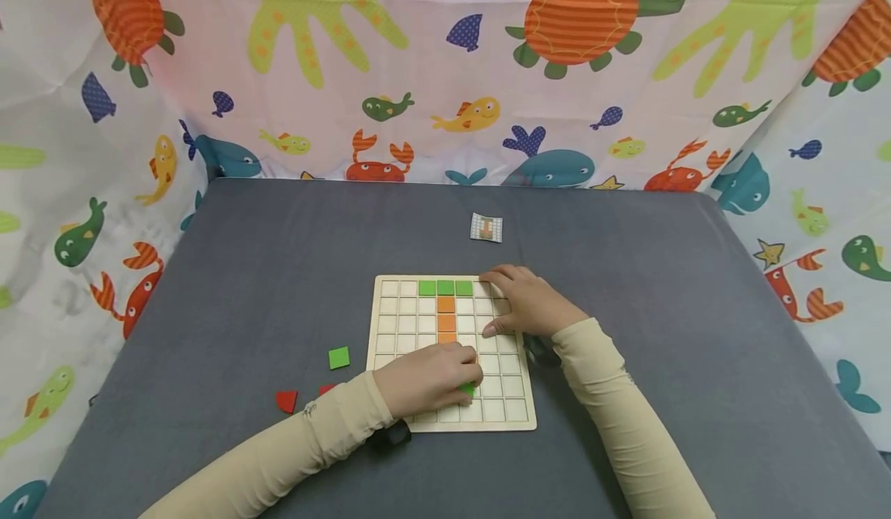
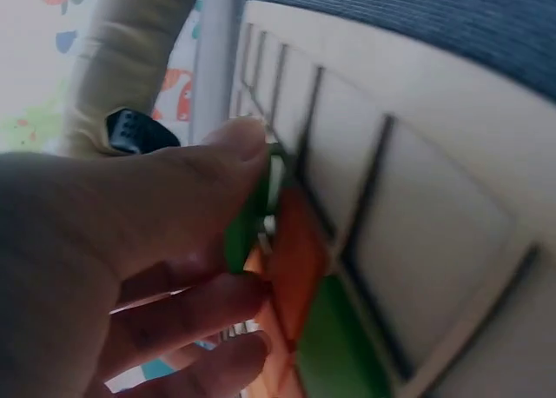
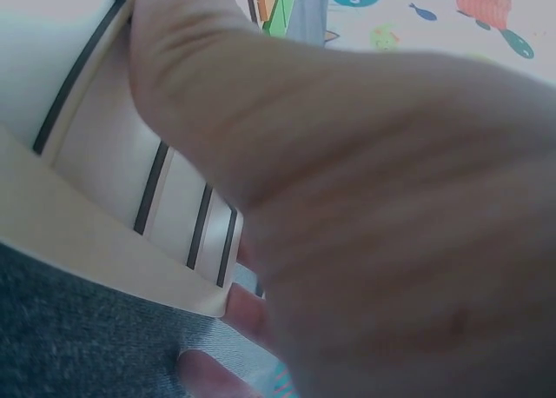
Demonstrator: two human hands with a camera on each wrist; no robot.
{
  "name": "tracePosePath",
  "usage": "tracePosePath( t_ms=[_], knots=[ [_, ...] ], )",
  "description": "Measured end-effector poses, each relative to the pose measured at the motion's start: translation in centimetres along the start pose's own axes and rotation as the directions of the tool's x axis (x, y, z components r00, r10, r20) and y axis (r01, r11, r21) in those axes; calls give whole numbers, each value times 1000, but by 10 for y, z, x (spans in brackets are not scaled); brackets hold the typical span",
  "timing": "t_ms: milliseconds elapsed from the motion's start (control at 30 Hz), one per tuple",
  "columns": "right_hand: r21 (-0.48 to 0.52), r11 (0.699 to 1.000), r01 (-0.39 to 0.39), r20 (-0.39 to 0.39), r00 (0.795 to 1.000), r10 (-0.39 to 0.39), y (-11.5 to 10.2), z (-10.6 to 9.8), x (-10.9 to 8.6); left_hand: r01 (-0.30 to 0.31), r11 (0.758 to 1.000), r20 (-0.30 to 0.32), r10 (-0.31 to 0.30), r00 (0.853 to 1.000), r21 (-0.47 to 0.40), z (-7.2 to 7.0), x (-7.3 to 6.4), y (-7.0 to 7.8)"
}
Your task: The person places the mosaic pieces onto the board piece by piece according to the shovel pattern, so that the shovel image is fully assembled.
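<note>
My left hand (image 1: 426, 380) pinches a green square tile (image 2: 248, 220) between thumb and fingers, held tilted over the lower middle of a pale wooden grid board (image 1: 487, 426). Beneath the fingers, another green tile (image 2: 337, 337) lies on the board beside an orange tile (image 2: 297, 257). At the board's top, a row of green tiles (image 1: 445, 288) meets a column of orange tiles (image 1: 446, 323), its lower part hidden by my left hand. My right hand (image 1: 534, 302) rests at the board's upper right, thumb on the grid and fingers spread by the far corner.
A loose green tile (image 1: 339, 357) lies left of the board. Nearby are a red quarter-round piece (image 1: 286, 401) and another red piece (image 1: 326, 388), partly behind my left sleeve. A small printed card (image 1: 486, 227) lies beyond the board on the grey table (image 1: 278, 271).
</note>
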State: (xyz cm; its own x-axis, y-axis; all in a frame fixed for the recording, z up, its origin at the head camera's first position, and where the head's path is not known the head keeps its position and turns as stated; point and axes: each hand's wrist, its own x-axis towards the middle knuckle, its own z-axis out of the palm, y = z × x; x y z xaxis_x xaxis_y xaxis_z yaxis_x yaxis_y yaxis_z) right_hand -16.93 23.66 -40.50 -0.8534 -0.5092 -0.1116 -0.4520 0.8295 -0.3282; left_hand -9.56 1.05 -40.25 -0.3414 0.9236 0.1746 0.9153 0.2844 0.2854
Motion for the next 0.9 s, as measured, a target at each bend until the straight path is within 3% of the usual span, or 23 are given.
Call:
tracePosePath(
  t_ms=[233, 433, 667, 900],
  knots=[
    [6, 1000, 1, 4, 1000, -1, 1, 3, -2, 19, 997, -9, -19, 1000, 80, 9, 0, -1],
    [7, 1000, 3, 5, 1000, -3, 2, 1, 0, 55, 997, -4, -55, 999, 53, 11, 2, -4],
    [6, 1000, -3, 12, 1000, 3, 1, -2, 0, 51, 998, -19, -51, 999, 32, 12, 3, -6],
    [17, 1000, 2, 12, 1000, -2, 1, -4, -1, 48, 997, -13, -49, 999, -54, 9, -1, -11]
  ],
)
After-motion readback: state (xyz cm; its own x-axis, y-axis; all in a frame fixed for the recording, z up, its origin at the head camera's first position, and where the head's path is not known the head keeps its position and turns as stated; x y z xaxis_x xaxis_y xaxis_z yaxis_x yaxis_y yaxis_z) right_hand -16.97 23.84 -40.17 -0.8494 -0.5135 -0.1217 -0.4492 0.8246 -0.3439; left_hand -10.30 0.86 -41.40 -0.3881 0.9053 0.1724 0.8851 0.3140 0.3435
